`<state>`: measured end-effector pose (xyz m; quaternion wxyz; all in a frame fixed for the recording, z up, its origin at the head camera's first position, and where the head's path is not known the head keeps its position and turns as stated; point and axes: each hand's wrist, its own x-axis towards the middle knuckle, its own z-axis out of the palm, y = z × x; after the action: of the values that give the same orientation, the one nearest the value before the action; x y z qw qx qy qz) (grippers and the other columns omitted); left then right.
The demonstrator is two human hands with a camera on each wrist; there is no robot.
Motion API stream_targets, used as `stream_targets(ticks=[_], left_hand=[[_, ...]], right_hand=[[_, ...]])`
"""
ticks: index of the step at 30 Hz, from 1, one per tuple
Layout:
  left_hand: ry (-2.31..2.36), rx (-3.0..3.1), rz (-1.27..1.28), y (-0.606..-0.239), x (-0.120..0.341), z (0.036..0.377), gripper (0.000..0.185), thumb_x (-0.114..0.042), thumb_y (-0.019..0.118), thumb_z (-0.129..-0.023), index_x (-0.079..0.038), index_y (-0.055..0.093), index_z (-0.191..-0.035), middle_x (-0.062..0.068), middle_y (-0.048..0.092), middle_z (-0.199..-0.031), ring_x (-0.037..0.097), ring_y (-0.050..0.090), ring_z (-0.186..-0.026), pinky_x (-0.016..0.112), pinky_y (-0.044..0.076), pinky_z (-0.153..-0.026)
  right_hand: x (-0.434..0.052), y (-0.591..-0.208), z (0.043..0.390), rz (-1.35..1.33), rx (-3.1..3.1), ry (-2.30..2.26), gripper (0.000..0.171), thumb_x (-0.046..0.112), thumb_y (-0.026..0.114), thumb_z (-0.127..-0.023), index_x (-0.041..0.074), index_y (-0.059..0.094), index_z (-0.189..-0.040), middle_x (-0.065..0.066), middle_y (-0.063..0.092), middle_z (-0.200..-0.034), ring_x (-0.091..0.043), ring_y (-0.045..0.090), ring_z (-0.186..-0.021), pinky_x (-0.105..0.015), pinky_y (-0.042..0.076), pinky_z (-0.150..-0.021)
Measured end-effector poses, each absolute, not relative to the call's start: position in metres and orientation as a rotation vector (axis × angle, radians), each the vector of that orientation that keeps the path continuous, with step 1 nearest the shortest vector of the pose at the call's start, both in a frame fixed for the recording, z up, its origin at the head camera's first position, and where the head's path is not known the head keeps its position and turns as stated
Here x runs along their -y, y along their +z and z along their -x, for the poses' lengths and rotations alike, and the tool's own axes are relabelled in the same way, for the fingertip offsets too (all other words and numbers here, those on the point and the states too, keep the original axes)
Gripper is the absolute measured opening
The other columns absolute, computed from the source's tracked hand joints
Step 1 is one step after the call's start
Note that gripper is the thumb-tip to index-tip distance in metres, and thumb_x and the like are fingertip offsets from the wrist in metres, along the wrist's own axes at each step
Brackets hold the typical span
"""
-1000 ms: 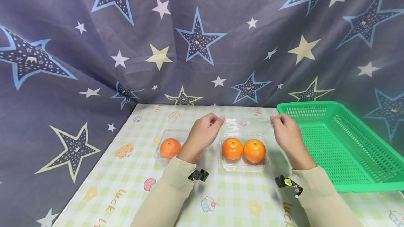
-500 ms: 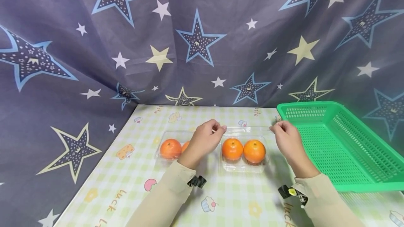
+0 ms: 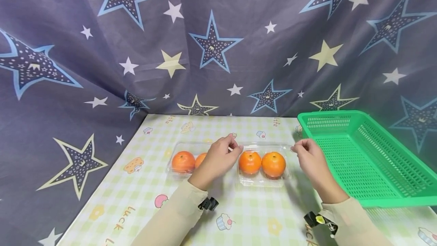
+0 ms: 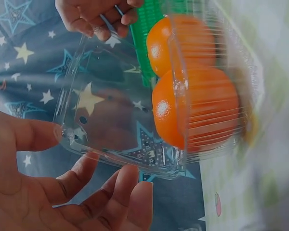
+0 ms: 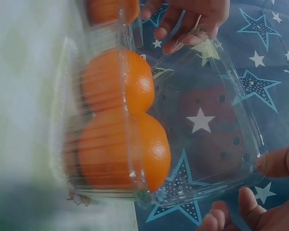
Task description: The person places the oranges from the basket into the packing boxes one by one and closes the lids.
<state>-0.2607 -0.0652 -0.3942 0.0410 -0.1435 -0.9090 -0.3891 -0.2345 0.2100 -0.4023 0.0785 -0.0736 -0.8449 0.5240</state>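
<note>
A clear plastic fruit box (image 3: 261,182) stands mid-table with two oranges (image 3: 250,162) side by side in it. Its hinged lid (image 4: 111,101) is raised and tilted over the box's far side. My left hand (image 3: 218,160) pinches one corner of the lid, thumb on one face and fingertips against the other in the left wrist view. At the opposite corner, my right hand (image 3: 312,164) pinches the lid the same way, with its thumb (image 5: 274,163) at the edge. Left of it sits a second clear box (image 3: 177,148) with oranges (image 3: 183,161), partly covered by my left hand.
A green plastic basket (image 3: 355,170) stands on the right side of the table, close beside my right hand. A checked tablecloth (image 3: 191,223) covers the table. Behind it hangs a dark star-patterned curtain (image 3: 211,86).
Both hands have moved down and toward the wearer, bringing the lid lower over the oranges. The boxes and basket have stayed in place.
</note>
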Motion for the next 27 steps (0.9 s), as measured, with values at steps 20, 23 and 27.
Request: stream_targets(ticks=[20, 23, 27], left_hand=[[-1.224, 2.851, 0.471, -0.406, 0.068, 0.247, 0.016, -0.034, 0.061, -0.097, -0.018, 0.063, -0.097, -0.001, 0.060, -0.098, 0.014, 0.058, -0.083, 0.034, 0.049, -0.078], [-1.228, 2.853, 0.472, -0.408, 0.068, 0.248, 0.014, -0.031, 0.062, -0.096, -0.017, 0.063, -0.098, -0.001, 0.061, -0.098, 0.014, 0.058, -0.083, 0.034, 0.049, -0.078], [-1.216, 2.857, 0.477, -0.409, 0.069, 0.248, 0.013, -0.029, 0.063, -0.095, -0.016, 0.063, -0.099, -0.001, 0.061, -0.098, 0.013, 0.059, -0.083, 0.033, 0.049, -0.078]], right_hand=[[-0.213, -0.418, 0.222, 0.205, 2.510, 1.795, 0.038, 0.021, 0.046, -0.105, -0.002, 0.044, -0.136, -0.020, 0.051, -0.135, -0.029, 0.052, -0.122, -0.038, 0.055, -0.095], [-0.214, -0.420, 0.222, 0.194, 2.509, 1.810, 0.039, 0.019, 0.046, -0.105, -0.004, 0.044, -0.136, -0.021, 0.051, -0.135, -0.029, 0.053, -0.122, -0.036, 0.055, -0.093], [-0.215, -0.424, 0.220, 0.187, 2.518, 1.839, 0.040, 0.018, 0.045, -0.104, -0.004, 0.043, -0.137, -0.022, 0.050, -0.138, -0.032, 0.053, -0.126, -0.036, 0.056, -0.093]])
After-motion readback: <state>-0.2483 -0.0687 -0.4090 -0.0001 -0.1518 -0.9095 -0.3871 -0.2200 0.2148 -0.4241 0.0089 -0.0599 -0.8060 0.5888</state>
